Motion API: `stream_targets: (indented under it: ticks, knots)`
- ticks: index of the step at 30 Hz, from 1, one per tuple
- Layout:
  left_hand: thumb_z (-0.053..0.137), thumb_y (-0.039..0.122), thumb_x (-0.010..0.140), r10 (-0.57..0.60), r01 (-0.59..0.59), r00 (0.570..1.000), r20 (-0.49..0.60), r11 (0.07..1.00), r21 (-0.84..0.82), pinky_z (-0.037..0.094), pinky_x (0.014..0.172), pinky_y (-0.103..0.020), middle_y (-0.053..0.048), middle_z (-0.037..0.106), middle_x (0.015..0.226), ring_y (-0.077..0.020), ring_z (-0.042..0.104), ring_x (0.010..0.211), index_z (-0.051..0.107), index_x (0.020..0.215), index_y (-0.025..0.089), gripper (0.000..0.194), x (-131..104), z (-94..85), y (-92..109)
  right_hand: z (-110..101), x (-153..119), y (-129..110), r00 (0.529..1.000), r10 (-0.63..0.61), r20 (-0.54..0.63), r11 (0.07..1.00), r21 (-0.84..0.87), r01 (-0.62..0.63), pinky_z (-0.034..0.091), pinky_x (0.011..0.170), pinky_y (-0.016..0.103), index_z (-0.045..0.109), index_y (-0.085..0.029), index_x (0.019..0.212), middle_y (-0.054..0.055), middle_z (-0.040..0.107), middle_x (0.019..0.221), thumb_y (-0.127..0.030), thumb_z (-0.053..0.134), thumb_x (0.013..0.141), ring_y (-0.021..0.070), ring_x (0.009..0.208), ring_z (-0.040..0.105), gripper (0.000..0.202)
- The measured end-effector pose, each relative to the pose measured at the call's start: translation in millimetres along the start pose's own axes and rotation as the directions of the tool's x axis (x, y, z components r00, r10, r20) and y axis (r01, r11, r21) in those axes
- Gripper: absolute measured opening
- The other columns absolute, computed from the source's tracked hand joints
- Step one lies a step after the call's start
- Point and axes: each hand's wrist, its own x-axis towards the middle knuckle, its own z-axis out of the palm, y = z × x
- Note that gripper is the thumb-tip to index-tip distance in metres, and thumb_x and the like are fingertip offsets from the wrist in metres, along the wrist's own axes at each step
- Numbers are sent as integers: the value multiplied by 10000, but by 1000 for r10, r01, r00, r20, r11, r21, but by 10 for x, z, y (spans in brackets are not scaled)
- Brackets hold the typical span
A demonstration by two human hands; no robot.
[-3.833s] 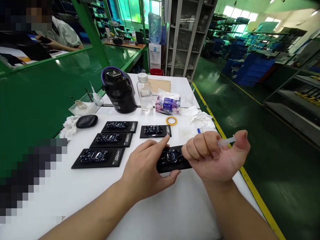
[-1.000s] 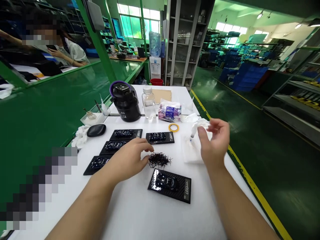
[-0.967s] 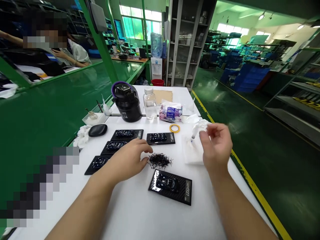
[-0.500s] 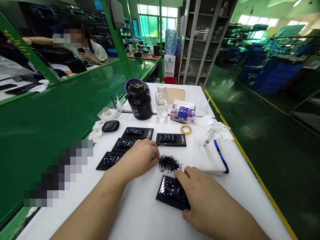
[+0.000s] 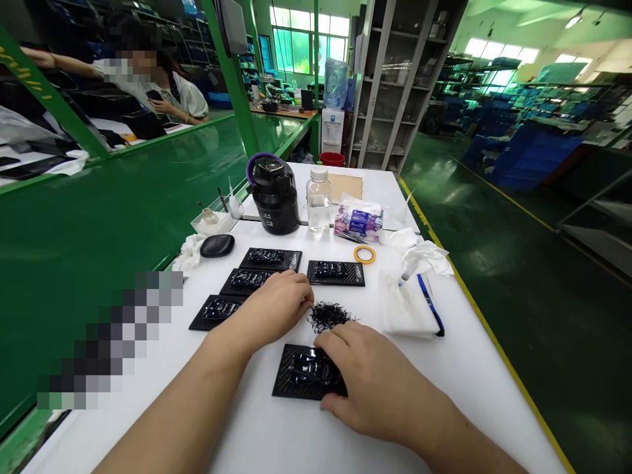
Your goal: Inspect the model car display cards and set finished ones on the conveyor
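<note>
My right hand (image 5: 365, 368) grips a flat black panel (image 5: 286, 378) by its right end, thumb at the near edge and fingers at the far edge. The panel lies on or just over the white table and bears a raised, glossy car shape. My left hand (image 5: 284, 299) is closed, fingertips pinched beside the left edge of a pile of thin black strips (image 5: 328, 316); whatever they may hold is hidden. Left of and behind that hand are several similar panels (image 5: 212, 313), partly covered by it. One more panel (image 5: 336, 272) lies beyond the pile.
Behind stand a black jug (image 5: 274, 197), a clear bottle (image 5: 318, 204) and a tissue pack (image 5: 358, 220). A yellow tape roll (image 5: 364, 255), a blue-handled cutter (image 5: 430, 303) and a folded white cloth (image 5: 405, 316) lie at right. A black oval case (image 5: 217, 245) sits left. Another person (image 5: 182, 99) is beyond the green partition.
My right hand has moved the panel to the left and turned it squarer to me, so more of its left side shows. My left hand keeps its place by the pile.
</note>
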Motion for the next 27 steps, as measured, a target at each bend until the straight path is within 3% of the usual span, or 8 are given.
stream_targets:
  ticks: [5,13,20,22,24,27]
  knots:
    - [543,97,853,11,-10,999,-45,1000,19,475,787,-368,-61,711,884,-215,615,835,699,743,189,212,19,43,8,37,-5,-24,996,-83,34,997,0,83,446,856,369,596,-221,1132,43,625,1081,-306,745,809,243,979,549,365]
    - [503,178,925,39,-37,998,-46,999,23,448,783,-351,-54,690,901,-205,612,854,673,797,177,214,17,39,-16,38,-6,-6,994,-94,47,995,28,93,452,862,356,602,-240,1235,37,620,1111,-358,829,778,239,996,551,523]
    - [480,243,970,26,-38,996,-83,989,-142,479,763,-335,-52,681,884,-204,612,851,646,826,188,226,-9,-94,22,35,6,44,992,-119,33,992,45,117,454,827,349,642,-211,1124,34,622,1060,-422,872,739,231,957,558,495]
    - [454,255,982,32,-54,992,-124,983,-177,484,801,-348,-55,679,932,-209,608,891,638,864,191,228,-11,-100,46,34,15,56,992,-120,-30,989,80,122,449,824,350,648,-193,1078,39,621,1033,-428,860,752,231,951,559,454]
    - [429,257,990,44,-72,988,-146,978,-197,480,831,-362,-54,669,966,-212,599,919,621,895,194,223,-12,-90,78,21,35,81,982,-68,-174,983,157,96,441,810,340,644,-176,978,32,620,965,-365,802,816,216,921,562,295]
    - [390,251,996,54,-84,989,-137,972,-220,469,813,-363,-49,639,966,-207,578,902,576,912,194,212,-17,-68,143,-8,82,162,897,106,-429,951,306,34,424,717,301,584,-176,835,-1,594,821,-206,633,909,165,789,552,94]
